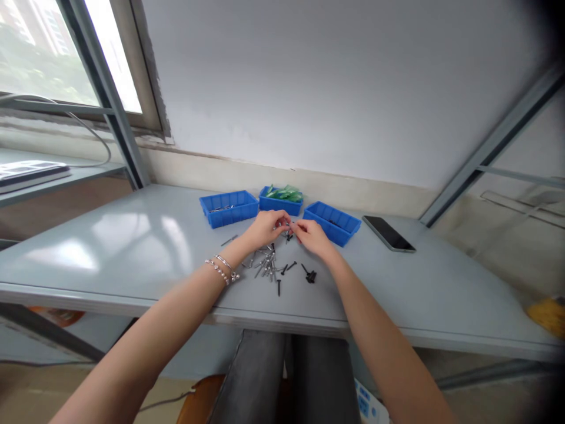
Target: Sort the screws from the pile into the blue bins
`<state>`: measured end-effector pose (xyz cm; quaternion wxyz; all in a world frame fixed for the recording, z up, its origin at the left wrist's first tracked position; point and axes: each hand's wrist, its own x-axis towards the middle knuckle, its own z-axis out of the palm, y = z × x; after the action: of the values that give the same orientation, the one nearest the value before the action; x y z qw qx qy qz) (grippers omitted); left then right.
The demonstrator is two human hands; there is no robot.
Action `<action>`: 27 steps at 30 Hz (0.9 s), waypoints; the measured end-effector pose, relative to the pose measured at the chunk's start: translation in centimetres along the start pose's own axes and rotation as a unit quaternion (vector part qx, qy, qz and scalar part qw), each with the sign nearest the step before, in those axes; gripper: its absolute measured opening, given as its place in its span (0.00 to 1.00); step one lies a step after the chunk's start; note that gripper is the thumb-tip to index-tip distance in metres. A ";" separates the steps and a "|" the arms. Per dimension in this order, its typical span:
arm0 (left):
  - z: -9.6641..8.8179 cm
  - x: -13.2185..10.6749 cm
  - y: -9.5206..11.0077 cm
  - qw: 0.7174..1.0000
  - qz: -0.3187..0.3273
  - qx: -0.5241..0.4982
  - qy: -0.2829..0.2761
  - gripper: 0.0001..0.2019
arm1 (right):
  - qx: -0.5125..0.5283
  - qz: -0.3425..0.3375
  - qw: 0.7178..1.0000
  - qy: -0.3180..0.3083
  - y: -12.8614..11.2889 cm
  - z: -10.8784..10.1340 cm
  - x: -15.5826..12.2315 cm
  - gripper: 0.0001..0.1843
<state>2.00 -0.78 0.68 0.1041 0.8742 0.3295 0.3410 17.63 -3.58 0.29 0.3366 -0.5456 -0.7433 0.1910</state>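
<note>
My left hand [266, 227] and my right hand [311, 235] meet over a grey table [132, 247], fingertips pinched together on a small screw [286, 224] held between them. Just below the hands lies a loose pile of silver and black screws [269, 268], with a few black ones [310, 275] off to the right. Two bracelets sit on my left wrist. Behind the hands stand three blue bins: the left bin [228, 207] holds a few metal pieces, the middle bin [281, 200] holds green items, the right bin [332, 222] looks nearly bare.
A dark phone [388, 233] lies flat on the table to the right of the bins. A white wall runs behind the table, a window at the left. A shelf [39, 174] with a flat device stands at far left. My legs show under the table's front edge.
</note>
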 end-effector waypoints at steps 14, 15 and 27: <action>0.3 -0.3 -0.3 0.999 -0.025 0.035 -0.022 0.09 | -0.027 -0.028 0.997 0.071 0.6 0.0 0.3 0.14; 0.3 -0.3 -0.2 0.999 -0.026 0.040 -0.024 0.08 | -0.027 -0.027 0.997 0.073 0.6 0.0 0.3 0.14; 0.2 -0.3 -0.1 0.997 -0.010 0.062 -0.032 0.09 | -0.024 -0.027 0.997 0.067 0.6 0.1 0.2 0.13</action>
<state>1.95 -0.91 0.35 0.0635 0.8860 0.3557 0.2906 17.90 -3.15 -0.05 0.3776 -0.5445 -0.7381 0.1268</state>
